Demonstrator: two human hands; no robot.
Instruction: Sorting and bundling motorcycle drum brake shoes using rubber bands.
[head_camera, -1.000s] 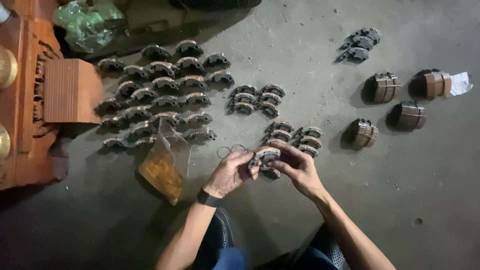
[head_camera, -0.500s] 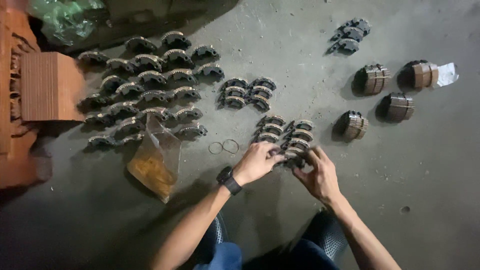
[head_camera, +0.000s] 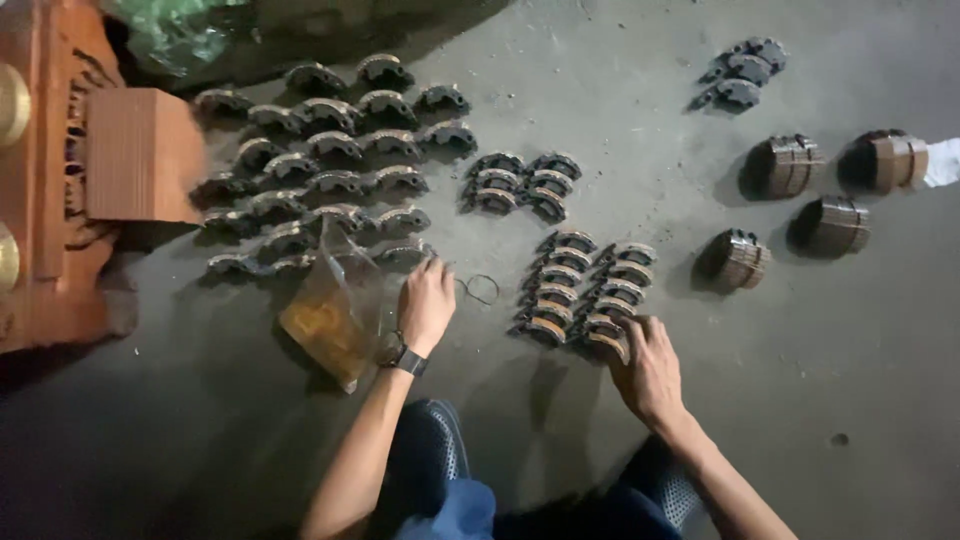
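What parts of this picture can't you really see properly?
- Head view: the left hand covers whatever its fingertips touch beside the small wire rings.
- The right hand hides the nearest end of the rows of curved metal pieces.
- The plastic bag blurs its brown contents.
- The picture's left edge cuts off the carved wooden furniture.

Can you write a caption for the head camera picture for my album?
Left hand reaches toward wire rings; right hand touches rows of brake shoes on concrete floor.
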